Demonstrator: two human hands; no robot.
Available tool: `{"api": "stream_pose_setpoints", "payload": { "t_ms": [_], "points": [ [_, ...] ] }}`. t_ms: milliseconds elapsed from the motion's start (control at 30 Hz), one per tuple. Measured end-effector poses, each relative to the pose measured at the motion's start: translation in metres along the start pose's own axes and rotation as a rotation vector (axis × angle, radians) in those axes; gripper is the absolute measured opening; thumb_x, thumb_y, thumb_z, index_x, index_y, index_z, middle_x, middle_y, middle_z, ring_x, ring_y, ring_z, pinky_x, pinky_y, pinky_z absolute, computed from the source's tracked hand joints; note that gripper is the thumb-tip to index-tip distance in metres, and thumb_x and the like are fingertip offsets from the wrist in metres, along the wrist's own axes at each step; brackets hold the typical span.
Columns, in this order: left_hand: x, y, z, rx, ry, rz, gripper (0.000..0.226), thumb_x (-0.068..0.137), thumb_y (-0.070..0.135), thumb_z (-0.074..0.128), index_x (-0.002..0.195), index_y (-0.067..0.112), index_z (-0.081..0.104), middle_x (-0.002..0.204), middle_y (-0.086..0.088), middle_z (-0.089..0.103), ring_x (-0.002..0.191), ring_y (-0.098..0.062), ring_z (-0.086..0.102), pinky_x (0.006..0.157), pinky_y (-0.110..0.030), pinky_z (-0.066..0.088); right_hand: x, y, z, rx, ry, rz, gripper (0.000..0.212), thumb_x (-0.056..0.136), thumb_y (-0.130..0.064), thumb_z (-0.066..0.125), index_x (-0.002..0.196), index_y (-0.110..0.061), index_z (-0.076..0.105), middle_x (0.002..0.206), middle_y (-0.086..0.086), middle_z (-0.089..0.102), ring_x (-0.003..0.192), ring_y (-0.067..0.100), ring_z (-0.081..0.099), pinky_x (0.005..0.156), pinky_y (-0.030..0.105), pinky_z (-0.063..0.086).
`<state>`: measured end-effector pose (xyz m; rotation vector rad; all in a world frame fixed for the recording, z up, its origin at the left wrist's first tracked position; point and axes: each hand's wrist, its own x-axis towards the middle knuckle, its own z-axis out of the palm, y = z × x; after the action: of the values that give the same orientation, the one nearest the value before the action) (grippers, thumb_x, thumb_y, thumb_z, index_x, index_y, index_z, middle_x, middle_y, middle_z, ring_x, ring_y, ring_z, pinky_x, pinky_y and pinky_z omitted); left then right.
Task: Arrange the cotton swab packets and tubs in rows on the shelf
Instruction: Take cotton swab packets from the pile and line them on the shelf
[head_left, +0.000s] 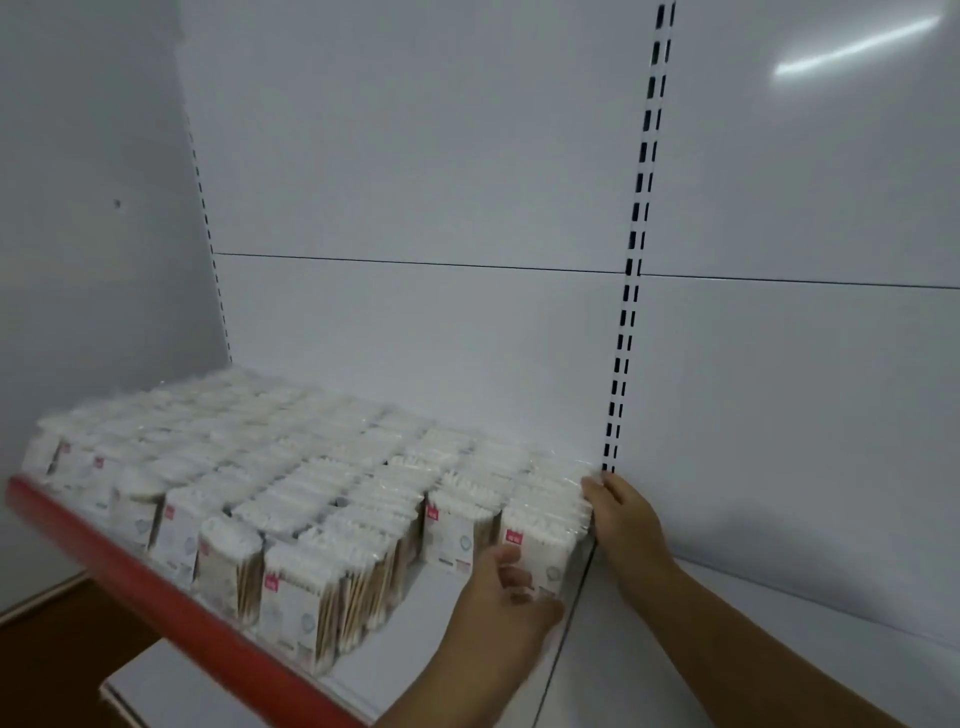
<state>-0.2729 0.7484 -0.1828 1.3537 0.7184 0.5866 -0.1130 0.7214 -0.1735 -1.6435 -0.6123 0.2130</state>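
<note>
We're looking down on the clear plastic packets of white cotton swabs with small red labels (291, 467), standing in tight rows across the white metal shelf (415, 639) behind its red front strip (156, 587). Both hands are working at the far-right row (545, 499). The right hand (623, 519) is lying flat along that row's outer side, fingers straight and pressed together and the fingertips reaching toward the back, just below the white upright with black slots (631, 291). The left hand (498, 597) is coming in from the front, its fingers loosely bent against the lower face of the row's front packet (540, 551). The blur is hiding whether they are gripping it or only touching. So that row is sitting between the two hands, one at its side and one at its front. Left of the left hand a bare strip of shelf is showing in front of the neighbouring row.
</note>
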Motion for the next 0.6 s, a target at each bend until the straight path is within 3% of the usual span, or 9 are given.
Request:
{"api": "stream_pose_setpoints", "payload": {
  "t_ms": [100, 200, 300, 367, 467, 600],
  "points": [
    [0.002, -0.001, 0.006, 0.05, 0.039, 0.04, 0.06, 0.05, 0.018, 0.072, 0.106, 0.022, 0.049, 0.099, -0.005, 0.057, 0.081, -0.016, 0.057, 0.067, -0.028, 0.047, 0.002, 0.006, 0.001, -0.011, -0.004, -0.001, 0.02, 0.093, -0.021, 0.056, 0.087, -0.003, 0.062, 0.082, 0.013, 0.064, 0.078, 0.027, 0.059, 0.081, 0.044, 0.049],
    [0.002, -0.005, 0.008, 0.084, 0.049, 0.087, 0.054, 0.06, 0.009, 0.077, 0.103, 0.023, 0.048, 0.099, -0.006, 0.058, 0.08, -0.013, 0.058, 0.066, -0.023, 0.048, 0.0, 0.009, 0.005, 0.073, -0.016, 0.071, 0.026, 0.093, -0.025, 0.056, 0.079, -0.004, 0.059, 0.088, 0.017, 0.065, 0.081, 0.027, 0.062, 0.076, 0.037, 0.05],
    [0.002, -0.007, 0.008, 0.093, 0.059, 0.072, 0.059, 0.051, 0.017, 0.075, 0.102, 0.025, 0.046, 0.101, -0.006, 0.058, 0.084, -0.014, 0.059, 0.066, -0.024, 0.048, 0.006, 0.01, 0.006, 0.145, -0.072, 0.124, 0.021, 0.093, -0.03, 0.057, 0.084, -0.011, 0.062, 0.092, 0.013, 0.066, 0.083, 0.024, 0.062, 0.074, 0.037, 0.047],
    [0.001, -0.007, 0.008, 0.11, 0.062, 0.062, 0.062, 0.048, 0.021, 0.075, 0.103, 0.024, 0.046, 0.099, -0.006, 0.059, 0.083, -0.015, 0.059, 0.065, -0.025, 0.048, 0.01, 0.01, 0.004, 0.17, -0.172, 0.159, 0.018, 0.092, -0.034, 0.058, 0.094, -0.017, 0.065, 0.097, 0.005, 0.067, 0.091, 0.021, 0.062, 0.08, 0.033, 0.046],
    [0.0, -0.009, 0.009, 0.197, 0.109, 0.094, 0.058, 0.05, 0.027, 0.076, 0.101, 0.019, 0.049, 0.089, -0.003, 0.063, 0.074, -0.013, 0.06, 0.067, -0.028, 0.049, 0.019, 0.015, -0.003, 0.035, -0.226, 0.147, 0.02, 0.087, -0.039, 0.061, 0.088, -0.021, 0.067, 0.097, 0.001, 0.069, 0.093, 0.021, 0.063, 0.093, 0.039, 0.047],
    [-0.002, -0.008, 0.014, 0.377, 0.109, 0.167, 0.048, 0.055, 0.033, 0.081, 0.089, 0.02, 0.051, 0.08, -0.004, 0.069, 0.065, -0.007, 0.06, 0.071, -0.028, 0.05, 0.022, 0.014, -0.018, -0.01, -0.233, 0.18, 0.022, 0.081, -0.041, 0.064, 0.087, -0.02, 0.06, 0.09, 0.006, 0.068, 0.087, 0.027, 0.065, 0.09, 0.05, 0.05]
  ]
}}
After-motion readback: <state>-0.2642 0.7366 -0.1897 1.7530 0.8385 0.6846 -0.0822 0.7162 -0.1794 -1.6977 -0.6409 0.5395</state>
